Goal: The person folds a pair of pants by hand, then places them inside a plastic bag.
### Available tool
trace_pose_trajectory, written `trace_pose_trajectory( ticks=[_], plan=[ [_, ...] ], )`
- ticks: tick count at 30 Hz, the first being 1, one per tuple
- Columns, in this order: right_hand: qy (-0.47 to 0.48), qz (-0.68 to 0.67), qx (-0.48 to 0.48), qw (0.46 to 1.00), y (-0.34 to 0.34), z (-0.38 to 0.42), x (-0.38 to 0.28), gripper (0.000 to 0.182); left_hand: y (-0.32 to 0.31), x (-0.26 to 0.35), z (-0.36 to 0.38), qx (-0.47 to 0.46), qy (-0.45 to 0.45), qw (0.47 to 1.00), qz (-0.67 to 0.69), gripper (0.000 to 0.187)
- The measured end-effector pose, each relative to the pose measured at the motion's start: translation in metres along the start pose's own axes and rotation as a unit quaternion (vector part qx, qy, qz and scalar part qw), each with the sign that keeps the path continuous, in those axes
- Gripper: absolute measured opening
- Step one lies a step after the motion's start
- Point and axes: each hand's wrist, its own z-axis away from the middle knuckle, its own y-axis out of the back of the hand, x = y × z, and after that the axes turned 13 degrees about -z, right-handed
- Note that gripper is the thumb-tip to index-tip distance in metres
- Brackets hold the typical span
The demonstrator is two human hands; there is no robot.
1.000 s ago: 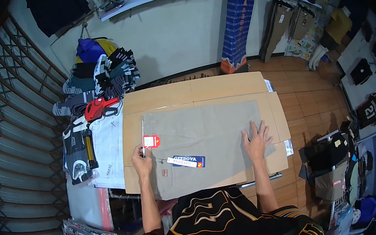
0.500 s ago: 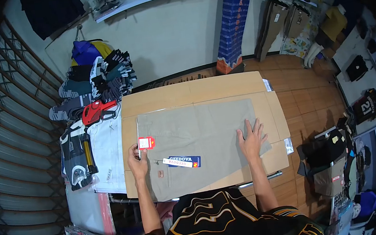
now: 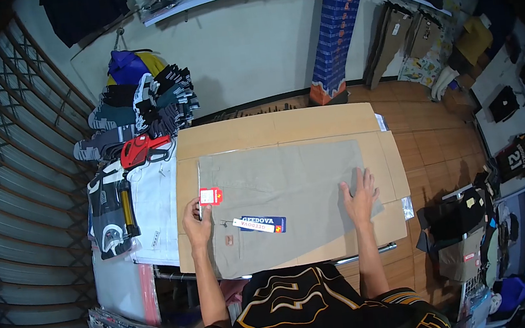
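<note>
Folded grey-beige trousers [image 3: 291, 186] lie flat on a cardboard sheet [image 3: 239, 133]. A red tag [image 3: 211, 196] sits at their left edge, and a blue and white label [image 3: 259, 224] rests lower on the cloth. At that left edge, my left hand [image 3: 199, 223] pinches the edge of the trousers just below the red tag, thumb on top. Over the right part of the cloth, my right hand [image 3: 360, 198] lies with its fingers spread, holding nothing.
Left of the cardboard are a red tool [image 3: 143, 150], piled socks [image 3: 158, 101], white packed clothing [image 3: 156, 208] and a dark packed garment [image 3: 109, 210]. A blue pillar [image 3: 335, 32] stands behind. Clothes on a rack [image 3: 460, 219] are at the right.
The whole view has shifted slightly, moving the scene to the right. My right hand's fingers are closer together than before. My left hand remains at the trousers' left edge.
</note>
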Motion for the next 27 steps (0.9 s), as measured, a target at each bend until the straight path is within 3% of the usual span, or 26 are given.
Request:
trace_pose_trajectory(
  ticks=[2,6,8,12,15,18,21,22,24,25,26,27],
  plan=[
    [-0.014,-0.071,0.023,0.997,0.009,-0.003,0.019,0.070,0.001,-0.001,0.001,0.018,-0.031,0.999,-0.025,0.037],
    [-0.068,-0.033,0.099,0.992,0.032,-0.004,0.057,0.071,0.004,0.005,0.004,0.023,-0.023,0.999,-0.014,0.037],
    [-0.181,0.023,0.141,0.973,0.050,-0.004,0.068,0.071,0.005,0.008,0.004,0.014,-0.010,1.000,-0.016,0.038],
    [-0.205,0.041,0.180,0.961,0.062,0.000,0.095,0.071,-0.001,-0.003,0.004,0.019,-0.024,0.999,-0.014,0.038],
    [-0.170,0.007,0.176,0.970,0.070,-0.002,0.111,0.072,-0.002,-0.006,0.004,0.023,-0.030,0.999,0.000,0.038],
    [-0.185,-0.100,0.191,0.959,0.080,-0.004,0.118,0.069,-0.001,-0.004,0.004,0.030,-0.025,0.999,0.003,0.039],
    [-0.092,-0.342,0.271,0.895,0.083,-0.005,0.147,0.051,0.000,-0.001,0.004,0.030,-0.015,0.999,-0.007,0.038],
    [-0.091,-0.343,0.269,0.895,0.090,-0.002,0.123,0.051,-0.001,-0.002,0.004,0.034,-0.019,0.999,-0.005,0.038],
    [-0.077,-0.597,0.329,0.728,0.112,0.007,0.077,0.055,-0.001,-0.002,0.005,0.038,-0.023,0.999,-0.005,0.038],
    [-0.079,-0.656,0.296,0.690,0.119,0.010,0.072,0.067,0.000,-0.001,0.005,0.040,-0.025,0.999,-0.007,0.038],
    [-0.080,-0.656,0.297,0.689,0.121,0.013,0.064,0.067,0.000,0.000,0.005,0.042,-0.028,0.999,-0.008,0.037],
    [-0.090,-0.736,0.264,0.617,0.120,0.017,0.043,0.067,0.001,0.002,0.004,0.040,-0.029,0.999,-0.009,0.037]
  ],
)
